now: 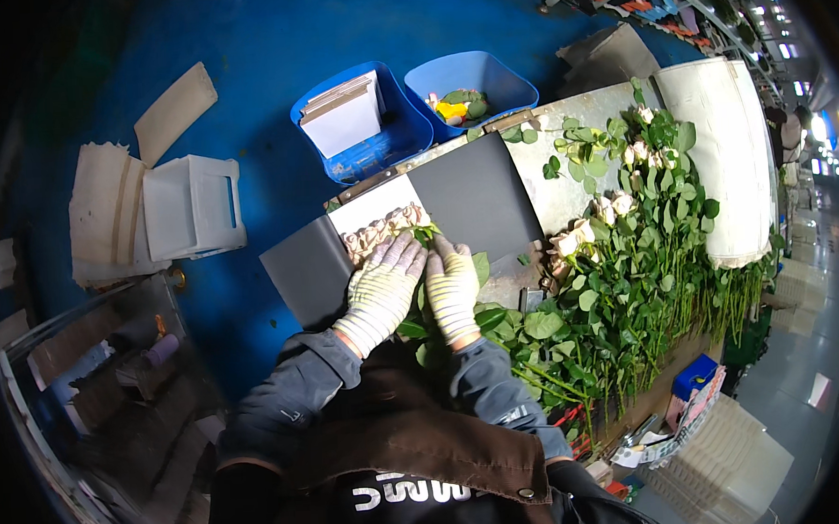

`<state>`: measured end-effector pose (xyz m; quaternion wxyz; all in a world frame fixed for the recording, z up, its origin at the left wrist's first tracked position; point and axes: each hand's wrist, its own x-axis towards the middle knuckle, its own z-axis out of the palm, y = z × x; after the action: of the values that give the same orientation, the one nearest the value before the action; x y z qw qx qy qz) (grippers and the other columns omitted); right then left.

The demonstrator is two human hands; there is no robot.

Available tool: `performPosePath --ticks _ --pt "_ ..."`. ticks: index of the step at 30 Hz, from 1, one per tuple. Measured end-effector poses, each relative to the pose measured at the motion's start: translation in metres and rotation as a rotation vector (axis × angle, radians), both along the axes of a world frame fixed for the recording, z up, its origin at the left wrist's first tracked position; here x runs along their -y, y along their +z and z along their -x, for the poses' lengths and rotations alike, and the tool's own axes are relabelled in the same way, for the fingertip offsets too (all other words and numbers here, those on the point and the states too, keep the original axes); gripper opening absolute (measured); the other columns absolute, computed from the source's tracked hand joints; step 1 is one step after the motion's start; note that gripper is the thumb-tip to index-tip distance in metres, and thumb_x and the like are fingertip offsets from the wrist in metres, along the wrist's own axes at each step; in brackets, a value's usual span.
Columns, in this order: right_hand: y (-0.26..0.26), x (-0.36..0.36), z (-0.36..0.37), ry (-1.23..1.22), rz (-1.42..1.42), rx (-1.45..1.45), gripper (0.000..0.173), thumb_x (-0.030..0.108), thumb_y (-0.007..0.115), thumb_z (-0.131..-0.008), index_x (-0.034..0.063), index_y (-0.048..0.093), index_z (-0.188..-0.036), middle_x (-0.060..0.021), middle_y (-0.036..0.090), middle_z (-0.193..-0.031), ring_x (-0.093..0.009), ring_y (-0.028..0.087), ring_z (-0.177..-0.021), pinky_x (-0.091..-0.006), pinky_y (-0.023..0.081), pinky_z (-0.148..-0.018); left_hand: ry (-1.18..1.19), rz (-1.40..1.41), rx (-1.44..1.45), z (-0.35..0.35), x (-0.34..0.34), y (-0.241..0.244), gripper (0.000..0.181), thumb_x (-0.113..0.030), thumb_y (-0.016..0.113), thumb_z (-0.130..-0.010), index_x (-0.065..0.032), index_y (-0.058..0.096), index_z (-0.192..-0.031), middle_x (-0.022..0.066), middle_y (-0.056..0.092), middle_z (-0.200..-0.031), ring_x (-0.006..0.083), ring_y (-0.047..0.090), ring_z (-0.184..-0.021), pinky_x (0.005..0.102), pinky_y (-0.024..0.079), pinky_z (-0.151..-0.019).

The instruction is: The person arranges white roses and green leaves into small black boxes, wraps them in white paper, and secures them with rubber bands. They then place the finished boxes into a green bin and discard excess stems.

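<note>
A row of pale pink roses (384, 230) lies on a white sheet (371, 202) at the table's edge, with dark grey wrapping sheets (474, 191) to both sides. My left hand (387, 288), in a striped knit glove, lies flat over the lower side of the roses, fingers nearly together. Close beside it, my right hand (453, 281), gloved alike, is at the right end of the row, by green stems and leaves. Whether either hand grips anything is hidden beneath the fingers. More cut roses (572, 241) with long leafy stems are heaped to the right.
Beyond the table stand a blue bin (411, 139) holding cardboard sheets and another blue bin (503, 83) with petals and leaves. A white plastic crate (171, 209) is on the left. A white roll (721, 164) borders the roses at right; stacked pale trays (716, 460) stand lower right.
</note>
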<state>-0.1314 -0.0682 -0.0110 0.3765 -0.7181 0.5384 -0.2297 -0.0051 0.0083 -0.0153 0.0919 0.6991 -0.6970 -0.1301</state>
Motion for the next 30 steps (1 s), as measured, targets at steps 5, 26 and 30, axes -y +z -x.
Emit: performPosePath --ticks 5,26,30 --pt "-0.004 -0.01 -0.004 0.022 0.038 -0.203 0.036 0.009 0.059 -0.092 0.0011 0.068 -0.125 -0.0199 0.061 -0.106 -0.037 0.062 -0.095 -0.0434 0.051 -0.086 0.058 -0.004 -0.061 0.007 0.001 -0.004 0.05 -0.023 0.042 -0.099 -0.0071 0.053 -0.145 0.01 0.049 -0.154 0.0248 0.039 -0.147 0.0428 0.026 -0.124" --pt "-0.019 -0.031 -0.006 -0.031 0.089 -0.063 0.038 0.019 0.057 -0.096 -0.0004 0.063 -0.128 -0.023 0.062 -0.11 -0.04 0.06 -0.097 -0.0476 0.049 -0.085 -0.08 -0.063 -0.107 0.001 0.022 0.003 0.056 -0.022 0.036 -0.102 -0.0063 0.036 -0.156 0.0118 0.04 -0.159 0.0264 0.036 -0.149 0.0422 0.024 -0.126" --pt "-0.004 -0.032 0.006 0.026 0.15 -0.057 0.04 0.016 0.059 -0.095 0.0016 0.062 -0.132 -0.022 0.063 -0.108 -0.04 0.059 -0.097 -0.0493 0.048 -0.088 -0.093 -0.081 -0.134 0.002 0.024 0.001 0.057 -0.022 0.035 -0.102 -0.006 0.035 -0.156 0.013 0.038 -0.161 0.0263 0.035 -0.15 0.0426 0.023 -0.126"
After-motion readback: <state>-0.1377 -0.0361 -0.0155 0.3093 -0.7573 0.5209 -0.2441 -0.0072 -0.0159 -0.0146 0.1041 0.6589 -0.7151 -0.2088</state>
